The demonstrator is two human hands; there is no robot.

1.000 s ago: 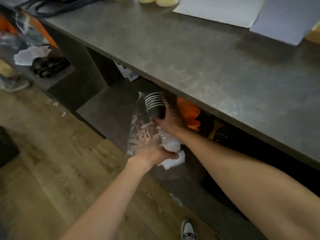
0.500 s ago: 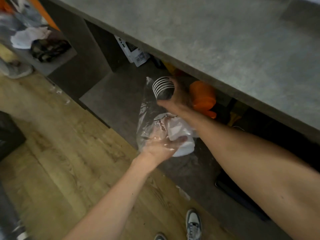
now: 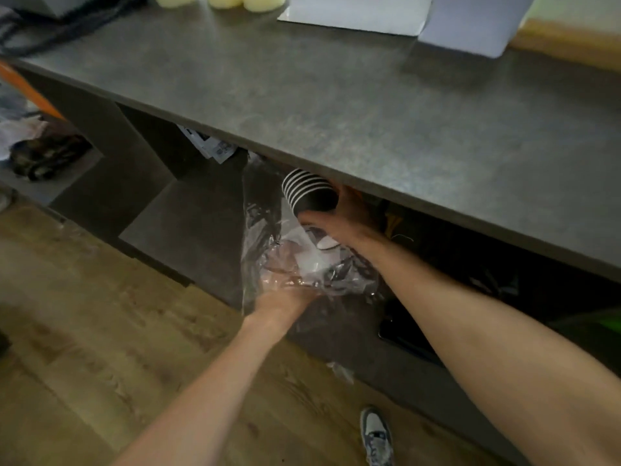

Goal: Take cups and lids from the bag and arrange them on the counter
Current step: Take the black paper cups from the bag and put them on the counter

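Observation:
A stack of several black paper cups with white rims (image 3: 307,191) lies tilted just under the front edge of the grey counter (image 3: 369,105), and my right hand (image 3: 342,218) grips it from below. A crumpled clear plastic bag (image 3: 299,260) hangs beneath the cups with white lids dimly visible inside it. My left hand (image 3: 284,299) holds the bag's lower part from underneath. The cup stack's lower end is hidden by my right hand and the bag.
White paper sheets (image 3: 356,11) and pale yellow objects (image 3: 245,0) sit at the counter's far edge. Under the counter are a dark shelf (image 3: 191,223), a white packet (image 3: 210,148) and dark clutter. The floor is wood; a shoe (image 3: 376,435) shows below.
My right hand has drawn the cup stack up and out of the bag toward the counter edge. My left hand stays under the bag. The camera has tilted up, showing more counter.

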